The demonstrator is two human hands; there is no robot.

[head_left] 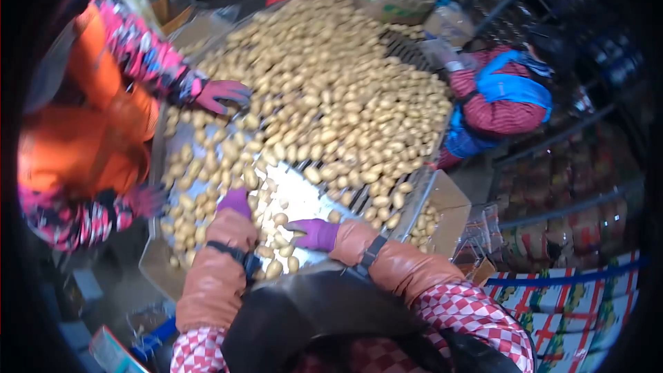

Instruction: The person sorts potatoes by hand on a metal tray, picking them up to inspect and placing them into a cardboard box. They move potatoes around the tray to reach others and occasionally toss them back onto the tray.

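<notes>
Potatoes (338, 90) are heaped over a large sorting table and thin out toward me. My left hand (235, 202), in a purple glove, is down among loose potatoes on the near left part; its fingers are hidden from above. My right hand (316, 234), gloved the same way, reaches leftward over the bright metal surface (304, 197). Its fingers are stretched out and apart beside a few potatoes (282, 240), and no potato shows in its grasp. Brown sleeve covers reach up both my forearms.
A person in an orange apron (90, 131) works at the left, one gloved hand (222, 95) over the potatoes. Another person in red and blue (501, 100) stands at the right. A cardboard box (445, 211) sits at the right edge; printed cartons (552, 311) are stacked lower right.
</notes>
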